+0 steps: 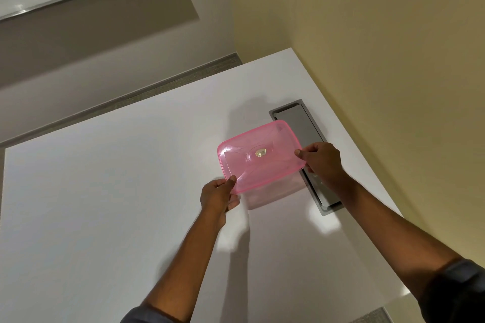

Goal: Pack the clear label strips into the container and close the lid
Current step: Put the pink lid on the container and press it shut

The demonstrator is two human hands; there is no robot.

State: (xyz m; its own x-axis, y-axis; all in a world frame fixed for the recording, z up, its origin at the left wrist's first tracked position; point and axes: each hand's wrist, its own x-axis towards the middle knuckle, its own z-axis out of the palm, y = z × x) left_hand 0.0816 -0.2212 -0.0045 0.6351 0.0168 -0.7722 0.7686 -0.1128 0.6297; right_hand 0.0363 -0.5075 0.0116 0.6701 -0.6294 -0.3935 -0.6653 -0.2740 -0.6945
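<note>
A translucent pink lid [258, 156] with a small round sticker at its middle sits on top of a clear container [275, 193] on the white table [118, 204]. My left hand [220, 195] pinches the lid's near left corner. My right hand [320, 159] grips the lid's right edge. Whether the lid is pressed down all round I cannot tell. No clear label strips are visible; the container's inside is hazy through its wall.
A grey metal cable hatch [301, 123] is set flush into the table just behind and to the right of the container. The table's right edge runs along a yellowish wall [393, 60]. A strip of floor shows beyond the far edge.
</note>
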